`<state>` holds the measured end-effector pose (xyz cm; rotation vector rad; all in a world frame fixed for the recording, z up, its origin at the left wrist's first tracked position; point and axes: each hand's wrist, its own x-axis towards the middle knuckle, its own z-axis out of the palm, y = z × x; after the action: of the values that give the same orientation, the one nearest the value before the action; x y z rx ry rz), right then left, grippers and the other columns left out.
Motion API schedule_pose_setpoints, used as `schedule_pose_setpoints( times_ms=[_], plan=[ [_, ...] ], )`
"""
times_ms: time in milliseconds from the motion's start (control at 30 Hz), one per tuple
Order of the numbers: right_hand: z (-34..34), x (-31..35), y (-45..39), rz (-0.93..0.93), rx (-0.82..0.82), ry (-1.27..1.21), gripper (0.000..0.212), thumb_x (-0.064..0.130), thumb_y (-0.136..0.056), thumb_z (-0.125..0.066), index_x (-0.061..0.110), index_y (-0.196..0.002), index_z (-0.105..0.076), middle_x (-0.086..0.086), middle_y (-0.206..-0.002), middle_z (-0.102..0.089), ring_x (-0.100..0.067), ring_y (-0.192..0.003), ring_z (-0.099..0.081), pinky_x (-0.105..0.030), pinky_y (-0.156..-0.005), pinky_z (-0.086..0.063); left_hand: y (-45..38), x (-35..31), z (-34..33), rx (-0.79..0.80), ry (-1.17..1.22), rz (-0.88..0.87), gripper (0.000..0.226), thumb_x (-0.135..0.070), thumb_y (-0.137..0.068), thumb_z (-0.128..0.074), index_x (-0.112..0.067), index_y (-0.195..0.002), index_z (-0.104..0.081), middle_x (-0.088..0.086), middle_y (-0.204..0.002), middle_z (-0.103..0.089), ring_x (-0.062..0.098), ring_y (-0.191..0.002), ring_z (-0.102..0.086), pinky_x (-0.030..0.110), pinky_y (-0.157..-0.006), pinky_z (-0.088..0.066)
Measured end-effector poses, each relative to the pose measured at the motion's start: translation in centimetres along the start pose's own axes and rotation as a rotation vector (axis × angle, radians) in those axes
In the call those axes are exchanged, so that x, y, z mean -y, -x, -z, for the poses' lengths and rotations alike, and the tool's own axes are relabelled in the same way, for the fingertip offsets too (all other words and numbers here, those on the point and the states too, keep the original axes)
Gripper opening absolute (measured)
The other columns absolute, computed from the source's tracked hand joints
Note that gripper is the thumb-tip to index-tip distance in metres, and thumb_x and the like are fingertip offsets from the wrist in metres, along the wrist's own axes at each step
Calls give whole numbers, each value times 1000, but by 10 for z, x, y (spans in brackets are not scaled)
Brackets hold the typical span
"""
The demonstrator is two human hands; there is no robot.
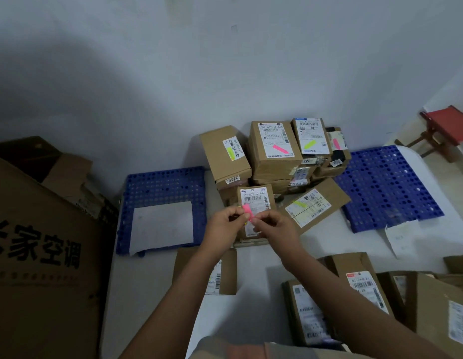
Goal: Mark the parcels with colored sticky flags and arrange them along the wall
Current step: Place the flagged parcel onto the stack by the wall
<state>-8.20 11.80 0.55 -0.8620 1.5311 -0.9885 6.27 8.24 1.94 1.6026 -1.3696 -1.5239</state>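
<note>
Pale blue-grey wall [173, 73] at the back, white floor [152, 294] below, two blue perforated mats [163, 187] on it. Flagged parcels stand stacked against the wall [274, 151]; unflagged ones lie near me at lower right [360, 288]. My left hand [222, 224] and right hand [274, 226] meet above the small parcel [255, 203] lying just in front of the stack. Both grips are pinched on the pink sticky flag [247, 212], one at each end; a bit of yellow shows beneath, possibly the flag pad, I cannot tell. Step in hand, as I judge it: peeling off one pink flag to stick on this parcel's label. To do it well: pull slowly so only one flag comes away, keep fingertips off the adhesive end, lay it flat on white label paper clear of the barcode, then press down along its length. Readable writing: this parcel's label reads "532-602-12 812"; the tall stacked parcel [275, 141] reads "502 602-12 812"; a side sticker reads "120". The large carton [43, 242] at left carries big Chinese characters, "家空调".
</note>
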Motion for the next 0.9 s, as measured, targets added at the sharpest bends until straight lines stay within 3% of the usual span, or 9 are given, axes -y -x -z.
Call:
schedule_pose_setpoints(
  times_ms=[100,300,467,700,900],
  plan=[
    [4,2,3,-60,-58,-108,5,14,-89,-69,10,-86,-70,-10,-87,-71,-17,-78,-64,-32,-73,-55,4,-3,-6,6,-51,-35,13,-17,-94,-64,-20,-104,-73,-6,-103,-71,6,-91,-67,6,-65,-49],
    [10,7,12,-147,-44,-250,8,7,-90,-64,1,-90,-68,-13,-98,-70,-19,-85,-63,-31,-77,-52,3,-3,-7,20,-49,-94,50,-13,-91,-69,-37,-131,-50,-5,-96,-71,8,-93,-69,19,-75,-56],
    [7,11,17,-152,-55,-277,13,8,-90,-64,-3,-96,-68,-18,-96,-68,-19,-82,-61,-30,-75,-52,4,-3,-11,32,63,-80,36,-12,-90,-69,-24,-123,-60,2,-103,-69,16,-101,-67,25,-76,-60],
    [3,13,22,-148,-107,-306,6,4,-91,-61,1,-86,-64,-12,-85,-65,-20,-78,-58,-29,-76,-53,6,-4,-12,32,61,-70,35,-13,-92,-67,-23,-125,-58,4,-114,-66,15,-101,-67,29,-78,-61],
    [1,10,29,-121,-127,-280,17,10,-89,-67,-6,-92,-63,-12,-86,-67,-19,-77,-59,-29,-76,-54,13,-7,-17,11,0,-114,17,-16,-93,-66,-14,-110,-62,1,-125,-65,12,-97,-67,15,-64,-55]
  ],
)
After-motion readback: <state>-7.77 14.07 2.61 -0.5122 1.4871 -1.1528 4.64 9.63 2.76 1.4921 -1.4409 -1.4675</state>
